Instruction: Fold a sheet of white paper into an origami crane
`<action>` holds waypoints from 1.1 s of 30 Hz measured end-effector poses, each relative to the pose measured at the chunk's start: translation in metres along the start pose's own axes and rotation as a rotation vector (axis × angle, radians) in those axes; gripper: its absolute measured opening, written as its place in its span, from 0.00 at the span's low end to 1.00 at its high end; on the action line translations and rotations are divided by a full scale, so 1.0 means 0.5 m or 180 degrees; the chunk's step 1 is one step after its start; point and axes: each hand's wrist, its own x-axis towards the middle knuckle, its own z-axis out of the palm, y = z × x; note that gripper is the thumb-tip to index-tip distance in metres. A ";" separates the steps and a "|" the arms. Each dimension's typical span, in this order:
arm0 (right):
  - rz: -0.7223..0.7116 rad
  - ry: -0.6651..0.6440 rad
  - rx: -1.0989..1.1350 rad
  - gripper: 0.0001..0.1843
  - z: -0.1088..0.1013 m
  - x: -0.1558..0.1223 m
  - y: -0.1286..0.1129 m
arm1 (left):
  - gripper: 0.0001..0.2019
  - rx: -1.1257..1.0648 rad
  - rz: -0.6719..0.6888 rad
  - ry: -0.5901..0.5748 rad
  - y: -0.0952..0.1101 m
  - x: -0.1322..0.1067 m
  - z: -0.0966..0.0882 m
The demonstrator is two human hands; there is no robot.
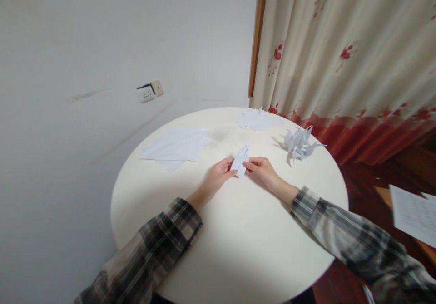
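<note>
A narrow, pointed piece of folded white paper [240, 159] lies near the middle of a round white table [238, 245]. My left hand [220, 173] pinches its left edge with thumb and fingertips. My right hand [262, 168] pinches its right edge, fingers curled. Both hands rest low on the tabletop, and both forearms wear plaid sleeves.
A stack of flat white sheets [177, 146] lies at the table's back left. More white paper [255, 119] sits at the far edge. A cluster of folded paper cranes [299, 143] stands at the back right. A flowered curtain [344, 59] hangs right; a wall socket [149, 91] is on the wall.
</note>
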 end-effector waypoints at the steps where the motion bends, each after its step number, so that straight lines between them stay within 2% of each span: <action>1: 0.0005 0.0012 0.0018 0.17 0.000 0.000 0.000 | 0.16 -0.0026 0.0014 -0.0016 -0.001 0.000 0.000; 20: -0.0045 0.0167 -0.0201 0.17 0.000 -0.001 -0.002 | 0.19 0.0067 -0.0012 -0.0184 -0.014 0.001 -0.011; 25: -0.0099 0.0186 -0.0275 0.17 -0.003 0.003 0.005 | 0.20 0.0092 -0.0067 -0.0275 -0.003 -0.004 -0.008; 28: -0.0118 0.0197 -0.0341 0.17 -0.006 0.006 0.010 | 0.20 0.0086 -0.0191 -0.0232 -0.001 -0.005 -0.004; 33: -0.0186 0.0156 -0.0393 0.16 -0.004 0.006 0.014 | 0.21 0.0212 -0.0325 0.0045 -0.008 -0.005 -0.004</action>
